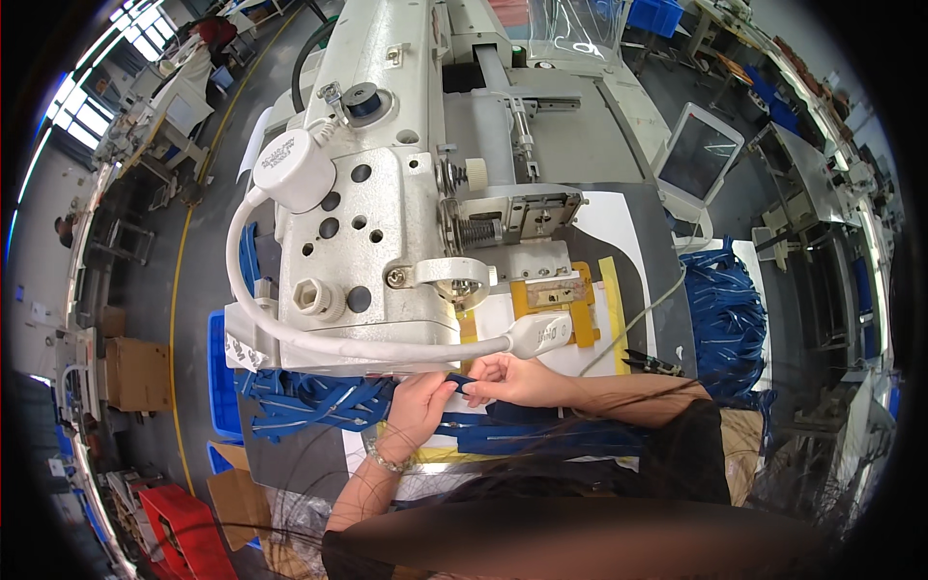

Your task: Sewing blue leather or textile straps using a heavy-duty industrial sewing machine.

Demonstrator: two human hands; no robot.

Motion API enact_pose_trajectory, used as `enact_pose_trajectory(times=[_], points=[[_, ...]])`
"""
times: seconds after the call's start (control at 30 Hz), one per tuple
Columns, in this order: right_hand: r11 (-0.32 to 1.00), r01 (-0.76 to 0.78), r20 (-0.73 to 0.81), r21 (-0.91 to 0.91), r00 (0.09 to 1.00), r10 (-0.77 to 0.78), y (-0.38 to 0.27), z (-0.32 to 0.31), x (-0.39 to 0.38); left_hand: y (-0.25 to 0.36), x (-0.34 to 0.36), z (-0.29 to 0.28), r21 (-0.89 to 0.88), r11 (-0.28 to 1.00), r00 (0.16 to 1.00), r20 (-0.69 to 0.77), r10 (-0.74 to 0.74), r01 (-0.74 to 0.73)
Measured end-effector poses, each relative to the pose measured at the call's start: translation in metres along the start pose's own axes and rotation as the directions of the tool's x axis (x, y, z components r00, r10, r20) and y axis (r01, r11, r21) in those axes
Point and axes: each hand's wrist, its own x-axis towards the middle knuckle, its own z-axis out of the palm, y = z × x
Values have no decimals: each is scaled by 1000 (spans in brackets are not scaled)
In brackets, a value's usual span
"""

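Observation:
Below the head of a white industrial sewing machine (367, 232), my left hand (420, 411) pinches a small dark blue fabric piece (461, 384). My right hand (507, 380) grips the same piece from the right, fingers curled, close beside my left. Below them lie blue zipper strips (541, 435) on a white and yellow sheet. A yellow clamp frame (581, 300) sits above my right hand. The machine head hides part of the work.
Heaps of blue zippers lie left (319, 406) and right (725, 329). A tilted screen (696, 155) stands at right. Blue bins (224, 372) and cardboard boxes (140, 372) are at left, beside a yellow floor line. Black snips (650, 362) lie near my right forearm. Distant people (213, 34) sit at workstations.

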Motion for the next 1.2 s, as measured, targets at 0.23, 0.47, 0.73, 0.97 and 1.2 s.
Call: enact_pose_trajectory(times=[0.23,0.47,0.73,0.97,1.2], points=[[1000,-16,-4,-16,1000,16,2,-2,1,2,0,2,35,998,997,-53,51,-49],[999,3,28,-32,1000,-2,-3,-7,1,-2,3,-2,94,989,994,23,111,-113],[465,367,382,-806,922,-65,-39,-2,-4,-4,6,-3,15,933,920,175,351,-359],[962,24,152,-273,988,18,-18,0,-2,2,5,-11,-82,996,976,209,57,-40],[982,-8,80,-190,997,23,-11,2,0,-5,-1,-4,-169,984,975,220,-25,63]])
